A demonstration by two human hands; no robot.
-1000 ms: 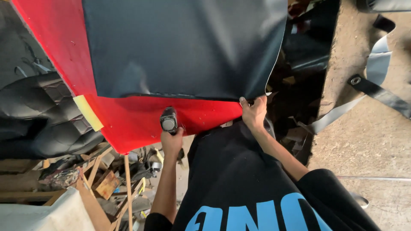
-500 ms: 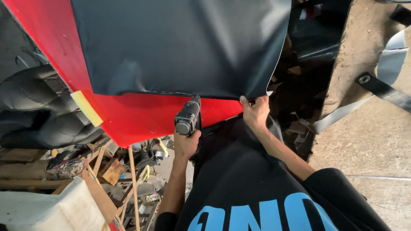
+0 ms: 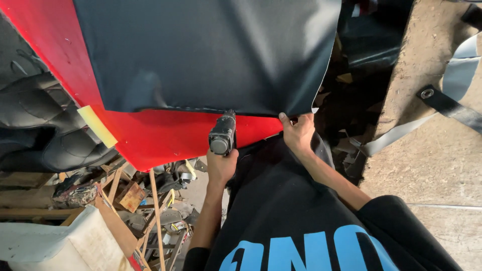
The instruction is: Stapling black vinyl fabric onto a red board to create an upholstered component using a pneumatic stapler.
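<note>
At the red panel [image 3: 165, 138], left hand [image 3: 221, 165] grips staple gun [image 3: 222, 134]; right hand [image 3: 298, 133] pinches black vinyl [image 3: 211, 55].

Bright daylight, sheen on dark sheet [image 3: 211, 55], sharp focus.

The dark sheet [image 3: 211, 55] and the red panel [image 3: 150, 133] under it both run off the top edge. The sheet hides most of the panel. The staple gun [image 3: 222, 134] covers the left hand [image 3: 221, 165] fingers, and its nose vanishes beneath the sheet's hem. The right hand [image 3: 297, 133] fingertips tuck under the sheet corner.
</note>
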